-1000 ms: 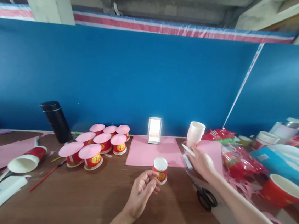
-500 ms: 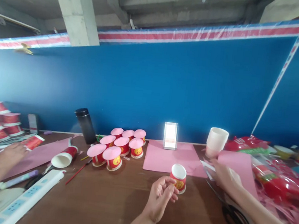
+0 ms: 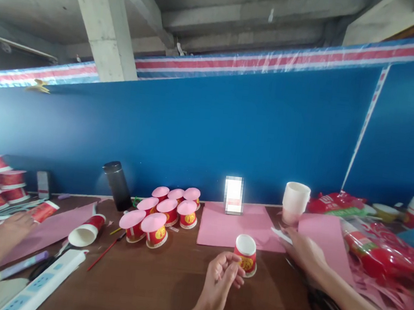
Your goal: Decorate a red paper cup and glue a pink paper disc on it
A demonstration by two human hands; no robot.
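Observation:
My left hand [image 3: 220, 282] is curled in a loose pinch at the side of a small red paper cup [image 3: 246, 253] that stands upside down on the brown table. My right hand [image 3: 302, 249] rests on a pink paper sheet [image 3: 326, 239] and holds a thin white stick-like object [image 3: 280, 235]. A flat pink sheet [image 3: 234, 225] lies just behind the cup. Black scissors [image 3: 324, 309] lie under my right forearm. A stack of white cups [image 3: 295, 203] stands behind my right hand.
Several upturned red cups with pink paper discs [image 3: 166, 212] cluster at centre left, beside a black flask [image 3: 117, 185]. Another person's hand [image 3: 2, 237] works at far left near a power strip [image 3: 43, 283] and a tipped cup [image 3: 86, 231]. Red packaging [image 3: 378, 247] crowds the right.
The view swung left and up, bringing the other person's hand and stacked cups into sight. My hands kept their places at the cup and the pink sheet.

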